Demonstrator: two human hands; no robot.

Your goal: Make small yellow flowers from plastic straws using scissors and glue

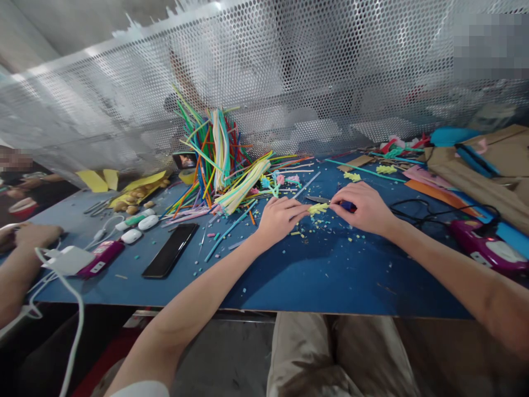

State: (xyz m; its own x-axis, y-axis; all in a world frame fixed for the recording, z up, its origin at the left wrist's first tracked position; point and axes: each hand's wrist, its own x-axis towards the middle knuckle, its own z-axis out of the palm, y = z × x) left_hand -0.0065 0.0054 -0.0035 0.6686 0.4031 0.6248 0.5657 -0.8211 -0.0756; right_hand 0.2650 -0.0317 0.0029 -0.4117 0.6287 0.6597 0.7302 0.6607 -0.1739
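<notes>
Over the blue table, my left hand (280, 220) pinches one end of a small yellow braided piece (317, 209) made of straw-like strips. My right hand (366, 208) has its thumb and fingers closed at the piece's other end. A metal blade (316, 199) lies just behind the piece, and a dark blue handle (349, 206) shows under my right fingers. Whether that hand also grips the handle, I cannot tell. Tiny cut bits (320, 225) are scattered below both hands. Two similar yellow pieces (386, 169) lie beyond my right hand.
Bundled coloured strips (221, 149) stand by the perforated metal panel (264, 71). A black phone (170, 251) lies to the left, with white cables and a purple device (101, 258). Another person's hand (37, 234) is at far left. Cardboard (467, 165) and a purple glue-gun-like tool (485, 248) are right.
</notes>
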